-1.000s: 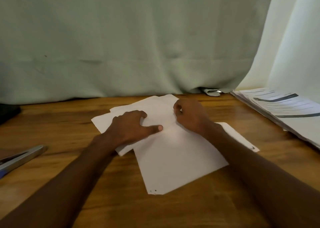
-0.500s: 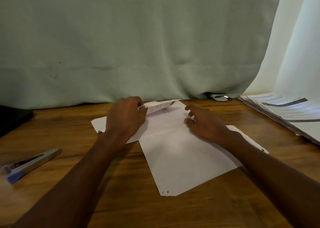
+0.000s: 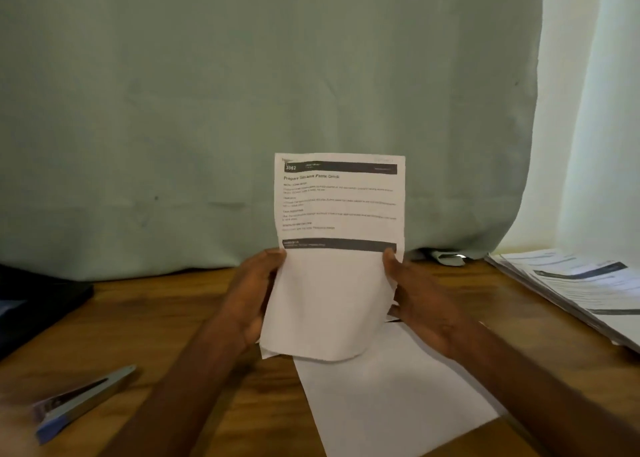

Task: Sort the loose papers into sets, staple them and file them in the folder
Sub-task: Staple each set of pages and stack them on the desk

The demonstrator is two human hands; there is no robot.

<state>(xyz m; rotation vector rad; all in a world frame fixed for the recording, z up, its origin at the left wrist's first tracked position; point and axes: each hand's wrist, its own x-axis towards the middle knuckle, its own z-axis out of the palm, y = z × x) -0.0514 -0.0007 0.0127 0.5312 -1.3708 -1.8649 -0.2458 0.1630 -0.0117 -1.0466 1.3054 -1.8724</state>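
Head view is showing a change from half a second ago: the white printed paper sheet (image 3: 337,248), which was then only curling up at its far edge off the wooden worktop (image 3: 166,321), is now standing upright in the air, its printed face toward the camera. Both hands, which were lying flat on the papers, are now raised on either side of it.

Counting what is showing: one sheet is being held; one blank white sheet (image 3: 391,401) is lying on the worktop directly below the held sheet; one stack of printed papers (image 3: 585,290) is sitting to the right of the held sheet, at the worktop's edge; one silver and blue stapler (image 3: 81,404) is lying well to the left of and below the held sheet; one dark flat object (image 3: 38,304) is resting at the far left.

The left hand (image 3: 254,297) is pinching the held sheet's left edge, thumb on the front. The right hand (image 3: 420,300) is pinching its right edge likewise. The sheet is spanning between the two grips, its upper printed half rising above them and its blank lower half sagging just below them.
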